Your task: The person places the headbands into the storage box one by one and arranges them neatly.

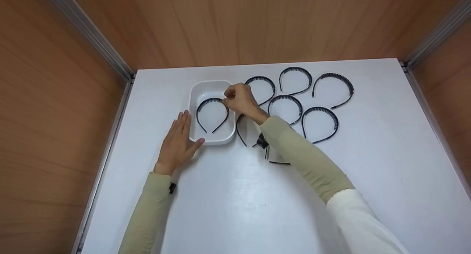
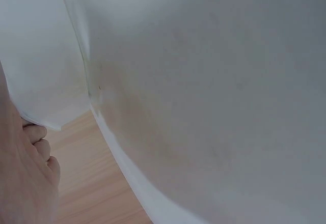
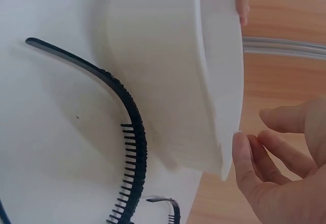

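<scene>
A black toothed headband point(image 1: 213, 99) lies in a white plastic tray point(image 1: 217, 141), its open ends towards me. My left hand point(image 1: 177, 141) rests against the tray's left side, fingers straight and thumb at the near corner. Over the tray's right rim, my right hand point(image 1: 241, 98) has its fingertips close to the headband's right side. In the right wrist view, thumb and fingers stand apart with nothing visible between them. Beside the tray wall point(image 3: 158, 81) in that view lies another headband point(image 3: 136, 132). The left wrist view shows mostly white tray and a few fingers point(image 2: 38, 137).
Several more headbands spread over the white table point(image 1: 228, 210) right of the tray, among them one at the far right point(image 1: 340, 77) and one nearer point(image 1: 320, 109). My right forearm partly covers others. Wooden panels point(image 1: 235, 25) enclose the back and sides.
</scene>
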### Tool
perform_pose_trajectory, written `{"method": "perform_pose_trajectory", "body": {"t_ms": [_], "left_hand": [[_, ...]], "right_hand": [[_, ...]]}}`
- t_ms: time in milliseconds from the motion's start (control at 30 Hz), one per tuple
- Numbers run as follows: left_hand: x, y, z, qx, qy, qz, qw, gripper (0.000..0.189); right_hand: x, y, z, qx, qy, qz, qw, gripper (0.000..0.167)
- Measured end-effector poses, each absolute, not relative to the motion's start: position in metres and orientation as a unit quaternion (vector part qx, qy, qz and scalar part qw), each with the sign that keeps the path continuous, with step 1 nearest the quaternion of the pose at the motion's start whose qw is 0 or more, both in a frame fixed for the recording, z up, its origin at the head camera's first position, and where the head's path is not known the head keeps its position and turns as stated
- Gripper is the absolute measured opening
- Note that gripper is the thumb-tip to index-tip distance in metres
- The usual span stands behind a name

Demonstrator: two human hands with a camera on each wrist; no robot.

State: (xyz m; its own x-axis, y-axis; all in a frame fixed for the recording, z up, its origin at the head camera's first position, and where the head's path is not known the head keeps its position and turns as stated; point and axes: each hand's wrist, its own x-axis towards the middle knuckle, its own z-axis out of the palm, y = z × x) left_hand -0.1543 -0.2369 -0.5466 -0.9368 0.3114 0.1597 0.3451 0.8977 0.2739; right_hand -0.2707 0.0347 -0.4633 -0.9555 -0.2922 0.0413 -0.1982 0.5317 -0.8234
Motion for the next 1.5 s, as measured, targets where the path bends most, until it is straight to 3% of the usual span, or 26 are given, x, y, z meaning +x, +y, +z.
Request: {"method": "perform_pose_trajectory", "body": {"t_ms": [667, 1233, 1500], "left_hand": [[-0.159, -0.237, -0.547, -0.17, -0.971, -0.161, 0.055, 0.098], [-0.156, -0.236, -0.552, -0.177, -0.968, -0.164, 0.071, 0.097], [-0.157, -0.235, -0.548, -0.166, -0.973, -0.153, 0.048, 0.098]], "right_hand": [[-0.257, 0.104, -0.436, -0.156, 0.866, -0.476, 0.006, 0.022], [-0.26, 0.184, -0.434, -0.096, 0.878, -0.468, -0.034, 0.021], [-0.273, 0.226, -0.435, -0.058, 0.887, -0.454, -0.053, 0.025]]}}
